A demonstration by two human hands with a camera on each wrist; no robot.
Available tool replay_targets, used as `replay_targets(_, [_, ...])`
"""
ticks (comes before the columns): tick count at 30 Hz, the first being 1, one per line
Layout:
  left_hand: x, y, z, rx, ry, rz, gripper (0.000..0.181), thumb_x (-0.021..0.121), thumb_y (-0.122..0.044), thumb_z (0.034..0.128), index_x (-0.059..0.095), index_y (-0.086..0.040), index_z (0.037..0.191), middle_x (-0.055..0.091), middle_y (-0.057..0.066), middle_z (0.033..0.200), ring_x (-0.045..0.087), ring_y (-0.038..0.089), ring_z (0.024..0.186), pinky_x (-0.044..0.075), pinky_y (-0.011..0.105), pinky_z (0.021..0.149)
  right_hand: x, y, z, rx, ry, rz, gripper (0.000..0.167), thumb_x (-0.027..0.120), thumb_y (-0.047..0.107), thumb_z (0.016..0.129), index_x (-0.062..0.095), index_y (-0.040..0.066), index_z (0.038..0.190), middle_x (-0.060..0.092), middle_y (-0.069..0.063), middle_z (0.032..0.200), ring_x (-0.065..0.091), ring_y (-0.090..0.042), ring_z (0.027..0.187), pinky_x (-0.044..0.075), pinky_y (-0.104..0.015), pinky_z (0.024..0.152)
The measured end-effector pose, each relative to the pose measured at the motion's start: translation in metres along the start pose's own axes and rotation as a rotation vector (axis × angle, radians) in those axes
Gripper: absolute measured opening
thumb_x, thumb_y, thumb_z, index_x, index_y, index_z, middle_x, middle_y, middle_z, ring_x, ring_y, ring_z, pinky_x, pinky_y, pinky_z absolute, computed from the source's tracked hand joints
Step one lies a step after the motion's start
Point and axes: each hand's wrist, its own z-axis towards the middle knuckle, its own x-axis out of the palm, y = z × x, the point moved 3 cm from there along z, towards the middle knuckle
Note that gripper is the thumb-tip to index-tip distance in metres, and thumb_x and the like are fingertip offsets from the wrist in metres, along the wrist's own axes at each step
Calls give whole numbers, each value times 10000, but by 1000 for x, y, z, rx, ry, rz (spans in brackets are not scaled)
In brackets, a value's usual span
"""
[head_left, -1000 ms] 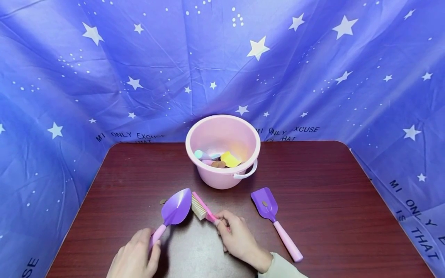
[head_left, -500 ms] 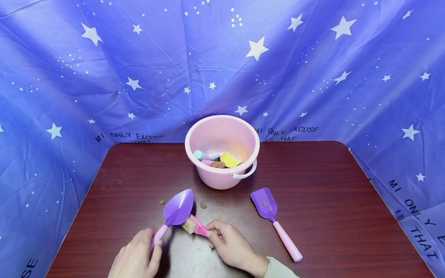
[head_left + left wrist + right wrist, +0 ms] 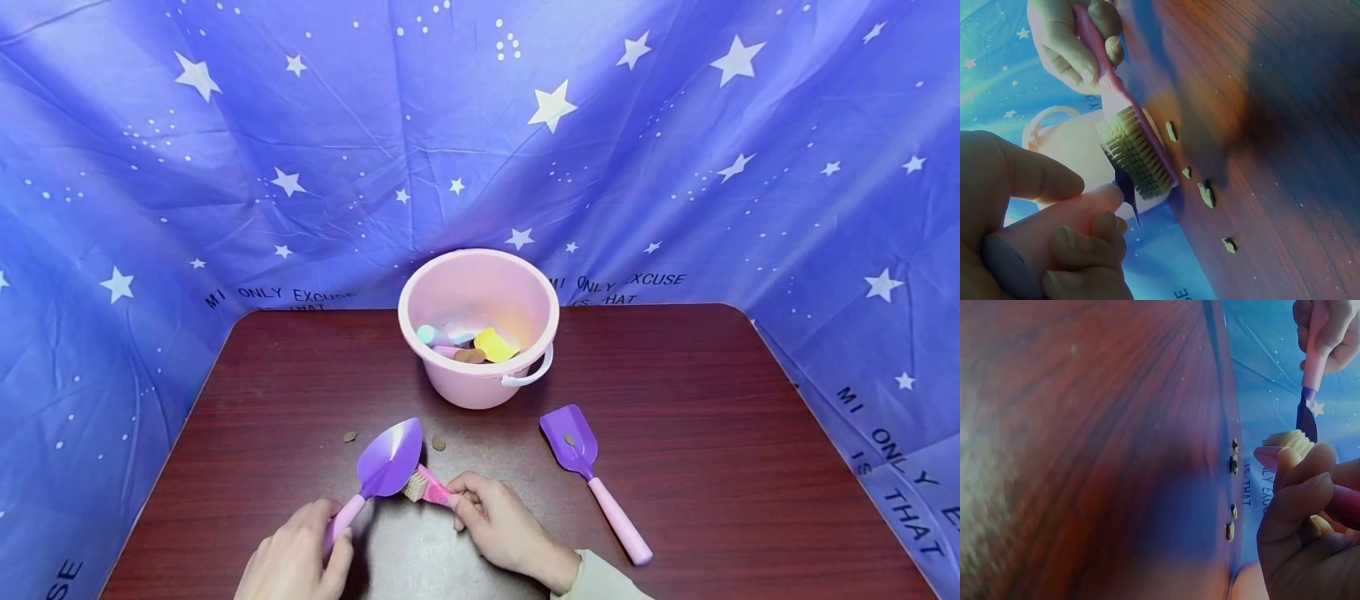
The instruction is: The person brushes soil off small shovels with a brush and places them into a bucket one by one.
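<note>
My left hand (image 3: 296, 554) grips the pink handle of a purple toy shovel (image 3: 390, 458), its pointed blade tilted over the table. In my right hand (image 3: 498, 525) is a pink brush (image 3: 435, 492), pinched by its handle. Its cream bristles (image 3: 1135, 150) meet the blade's edge in the left wrist view; whether they press on it I cannot tell. Part of the bristles hides behind the blade in the head view. Small brown flakes lie on the table: one (image 3: 350, 437) left of the blade, another (image 3: 438, 443) to its right. The left wrist view shows several such flakes (image 3: 1207, 194).
Behind the hands stands a pink bucket (image 3: 476, 392) with a white handle, holding a yellow piece (image 3: 495, 344) and other toys. A second purple shovel (image 3: 617, 517) lies to the right, a flake on its blade. Starry blue cloth (image 3: 480, 125) hangs around the table.
The brush has come back towards me, away from the bucket, uncovering a flake. My left hand has shifted the shovel slightly right and nearer. Bucket and second shovel stay put.
</note>
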Motion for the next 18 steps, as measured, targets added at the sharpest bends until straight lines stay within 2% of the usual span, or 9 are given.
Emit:
replay_targets(7, [-2,-2,-1,8,-40,-1,180,701,-166,713,619,-145,872,458,-108,697,436,113,538,376,362,480,-7,-5,4,76,-6,112,138,542,199,972,629,93,986,601,-14,677,429,9,388,418,-257,357])
replay_targets(18, [-1,-2,-3,14,-60,-2,176,703,-168,701,617,-185,854,373,-145,651,371,79,519,334,335,462,-22,-10,10,121,-44,137,151,490,50,980,603,-24,1050,599,-160,709,425,-20,377,406,-246,365])
